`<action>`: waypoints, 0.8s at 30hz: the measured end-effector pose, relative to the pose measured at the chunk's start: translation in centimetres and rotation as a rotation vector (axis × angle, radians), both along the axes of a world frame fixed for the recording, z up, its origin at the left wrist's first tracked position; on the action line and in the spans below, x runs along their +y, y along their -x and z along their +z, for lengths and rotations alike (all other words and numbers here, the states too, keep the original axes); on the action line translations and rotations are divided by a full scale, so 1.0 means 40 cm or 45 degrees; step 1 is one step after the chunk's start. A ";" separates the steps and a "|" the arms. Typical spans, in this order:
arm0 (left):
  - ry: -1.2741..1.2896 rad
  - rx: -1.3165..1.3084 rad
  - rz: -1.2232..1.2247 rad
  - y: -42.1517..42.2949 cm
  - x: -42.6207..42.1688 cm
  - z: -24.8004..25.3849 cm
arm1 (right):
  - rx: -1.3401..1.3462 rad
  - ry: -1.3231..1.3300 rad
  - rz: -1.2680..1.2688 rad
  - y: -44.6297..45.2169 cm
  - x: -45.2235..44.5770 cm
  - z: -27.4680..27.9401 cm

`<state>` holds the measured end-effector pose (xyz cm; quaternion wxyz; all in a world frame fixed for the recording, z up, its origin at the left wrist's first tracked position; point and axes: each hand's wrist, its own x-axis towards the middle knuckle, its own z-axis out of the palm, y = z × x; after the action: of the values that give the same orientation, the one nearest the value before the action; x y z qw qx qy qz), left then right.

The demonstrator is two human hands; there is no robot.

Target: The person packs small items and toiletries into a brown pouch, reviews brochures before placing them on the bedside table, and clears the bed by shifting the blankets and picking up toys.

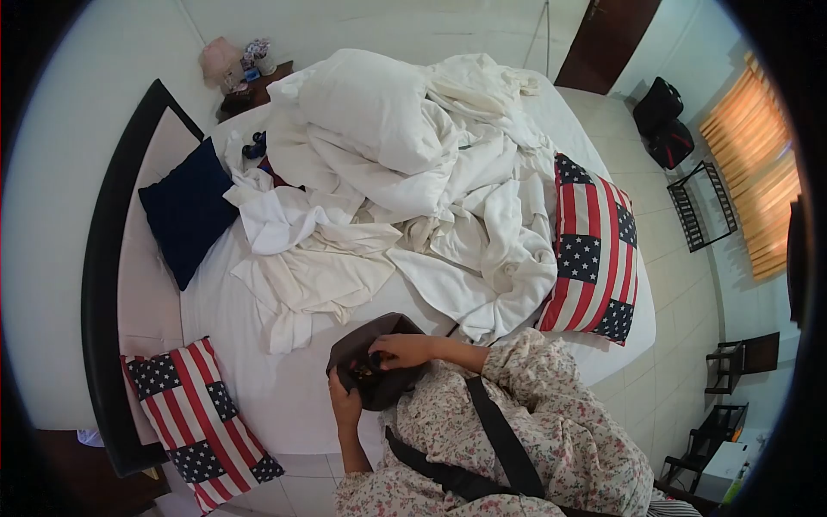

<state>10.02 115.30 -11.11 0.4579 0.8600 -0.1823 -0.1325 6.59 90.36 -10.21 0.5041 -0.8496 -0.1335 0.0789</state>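
Note:
Close against my body is a dark brown open-topped bin [351, 345], tilted so that its opening faces me. My left hand [345, 401] grips its near left side, thumb at the rim. My right hand [401, 351] reaches over the opening with its fingers curled around something small and dark, too unclear to name. Small dark and reddish items show inside the bin below those fingers. Just beyond the bin, a heap of crumpled white sheets [327, 267] covers much of the bed [258, 396].
A flag-print pillow [594, 250] lies at the bed's right edge, another [202, 422] at lower left. A navy pillow [187, 211] leans on the headboard [108, 284]. A white pillow [366, 108] tops the sheets. Black bags [659, 121] and a rack [702, 207] stand along the right wall.

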 end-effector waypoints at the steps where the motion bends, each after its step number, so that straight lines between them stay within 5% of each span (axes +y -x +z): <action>1: -0.021 -0.004 0.020 0.001 0.000 0.012 | -0.192 0.353 0.041 -0.003 0.003 -0.006; 5: -0.110 0.053 0.054 0.002 0.022 0.016 | 0.155 -0.132 -0.280 -0.036 -0.129 -0.011; 7: -0.105 0.111 0.059 -0.002 0.028 -0.002 | 0.129 0.311 -0.548 -0.031 -0.263 -0.103; 9: -0.099 0.146 0.073 -0.006 0.034 -0.026 | -0.097 1.405 -0.605 0.023 -0.439 -0.133; 11: -0.085 0.159 0.105 -0.009 0.030 -0.056 | -0.059 1.620 -0.757 0.115 -0.596 -0.177; 13: -0.103 0.153 0.098 -0.015 0.012 -0.047 | 0.421 1.614 -0.759 0.209 -0.670 -0.086; 18: -0.198 0.162 0.086 -0.015 -0.009 -0.021 | 0.335 1.597 -1.268 0.362 -0.748 -0.083; 24: -0.213 0.195 0.074 -0.023 -0.018 -0.020 | 0.391 1.720 -1.397 0.452 -0.745 -0.084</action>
<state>10.94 114.59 -11.89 0.4007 0.8875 -0.1100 -0.1991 -11.50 60.57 -13.58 -0.1266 -0.8903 0.4373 0.0014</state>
